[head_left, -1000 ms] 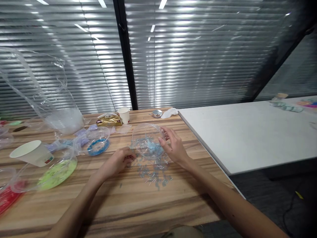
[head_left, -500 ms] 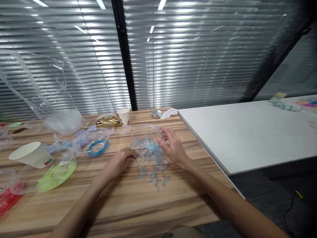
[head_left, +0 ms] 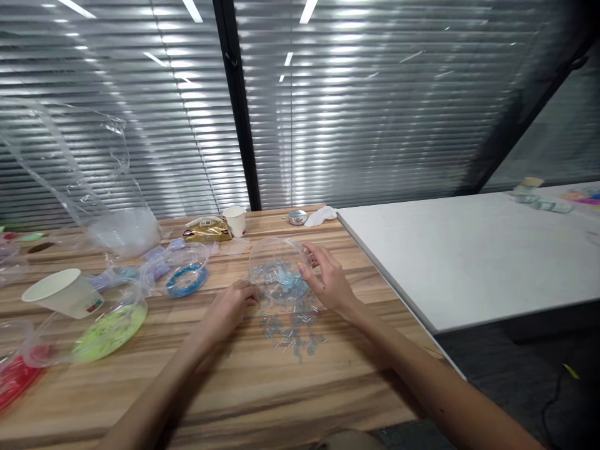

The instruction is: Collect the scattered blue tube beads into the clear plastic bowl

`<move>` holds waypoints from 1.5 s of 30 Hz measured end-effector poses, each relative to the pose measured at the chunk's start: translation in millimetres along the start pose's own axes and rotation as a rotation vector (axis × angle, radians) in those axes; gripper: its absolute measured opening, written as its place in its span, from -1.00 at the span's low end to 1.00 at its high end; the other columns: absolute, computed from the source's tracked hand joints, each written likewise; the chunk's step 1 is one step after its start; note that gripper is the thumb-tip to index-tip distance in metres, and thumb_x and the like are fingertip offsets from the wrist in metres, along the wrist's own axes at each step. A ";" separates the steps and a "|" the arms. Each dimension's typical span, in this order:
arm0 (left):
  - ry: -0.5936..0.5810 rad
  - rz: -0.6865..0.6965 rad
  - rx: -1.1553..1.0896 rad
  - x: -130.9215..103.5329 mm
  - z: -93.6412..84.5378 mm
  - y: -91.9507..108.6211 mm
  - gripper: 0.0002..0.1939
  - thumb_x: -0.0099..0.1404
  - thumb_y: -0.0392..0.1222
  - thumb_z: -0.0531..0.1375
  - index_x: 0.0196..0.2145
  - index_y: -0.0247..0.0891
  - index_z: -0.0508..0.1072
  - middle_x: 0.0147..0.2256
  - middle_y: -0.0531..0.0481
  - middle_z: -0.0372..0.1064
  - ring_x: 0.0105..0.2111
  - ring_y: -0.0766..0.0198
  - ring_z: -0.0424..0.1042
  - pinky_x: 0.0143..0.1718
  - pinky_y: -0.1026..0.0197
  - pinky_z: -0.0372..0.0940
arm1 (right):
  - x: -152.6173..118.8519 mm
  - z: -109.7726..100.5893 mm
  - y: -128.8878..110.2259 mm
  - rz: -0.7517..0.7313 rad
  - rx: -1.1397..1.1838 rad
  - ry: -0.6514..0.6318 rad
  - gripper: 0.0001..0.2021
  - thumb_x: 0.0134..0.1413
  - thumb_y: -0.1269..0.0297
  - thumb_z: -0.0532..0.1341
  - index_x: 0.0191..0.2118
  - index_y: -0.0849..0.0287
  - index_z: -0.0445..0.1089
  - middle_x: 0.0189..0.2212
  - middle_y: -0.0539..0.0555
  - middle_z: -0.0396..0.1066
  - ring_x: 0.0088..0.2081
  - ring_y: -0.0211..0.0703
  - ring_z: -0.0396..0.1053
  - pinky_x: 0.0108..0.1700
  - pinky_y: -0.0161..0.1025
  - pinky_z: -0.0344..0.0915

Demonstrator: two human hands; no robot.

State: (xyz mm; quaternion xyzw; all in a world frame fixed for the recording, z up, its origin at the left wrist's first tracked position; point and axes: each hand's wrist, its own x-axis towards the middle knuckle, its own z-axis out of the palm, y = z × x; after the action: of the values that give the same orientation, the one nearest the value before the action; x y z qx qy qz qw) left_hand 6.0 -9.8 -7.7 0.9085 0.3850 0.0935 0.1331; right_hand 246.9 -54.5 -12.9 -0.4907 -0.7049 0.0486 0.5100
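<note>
- There is one clear bowl (head_left: pixel 276 256) with many pale blue tubes inside; it stands on the wooden table (head_left: pixel 281 400) between the two hands.
- The right hand (head_left: pixel 330 280) is at its right side, thumb and fingers spread around the edge.
- The left hand (head_left: pixel 234 305) is just beside its left side, fingers curled; I cannot tell if they pinch something.
- Loose tubes (head_left: pixel 293 328), too many to count, lie in front of the bowl.
- Two paper cups (head_left: pixel 65 294) and one gold packet (head_left: pixel 207 229) are also there.
</note>
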 end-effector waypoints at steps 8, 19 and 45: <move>0.012 0.017 0.046 -0.5 1.2 2.5 -0.80 0.30 -0.34 0.01 -0.38 -0.26 0.42 -0.31 -0.10 0.40 -0.27 0.12 0.39 -0.27 0.19 0.21 | -0.4 0.4 0.6 -0.002 -0.003 0.010 -0.59 0.28 0.06 0.04 0.12 0.19 0.21 -0.11 0.18 0.34 -0.16 -0.02 0.36 -0.18 -0.12 0.36; 0.192 -0.361 0.355 -10.4 -29.2 -37.8 -0.77 0.28 -0.41 -0.03 -0.33 -0.27 0.40 -0.23 -0.14 0.43 -0.21 0.09 0.40 -0.30 0.20 0.18 | -0.5 -0.2 -0.5 -0.007 0.010 0.014 -0.58 0.27 0.06 0.04 0.12 0.18 0.22 -0.14 0.18 0.35 -0.17 -0.01 0.35 -0.16 -0.10 0.35; 0.006 -0.561 0.413 -26.1 -23.6 -44.3 -0.81 0.25 -0.41 0.03 -0.32 -0.37 0.45 -0.28 -0.27 0.43 -0.23 -0.02 0.46 -0.35 0.18 0.23 | -0.1 -0.7 1.0 -0.027 0.025 0.016 -0.57 0.29 0.05 0.01 0.13 0.20 0.22 -0.07 0.21 0.34 -0.18 -0.02 0.37 -0.15 -0.09 0.36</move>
State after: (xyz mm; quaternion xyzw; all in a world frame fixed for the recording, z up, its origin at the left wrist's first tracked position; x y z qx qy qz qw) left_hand -48.3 4.9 -1.0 0.7746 0.6311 -0.0239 -0.0342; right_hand 248.1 -54.3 -13.2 -0.4749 -0.7068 0.0464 0.5223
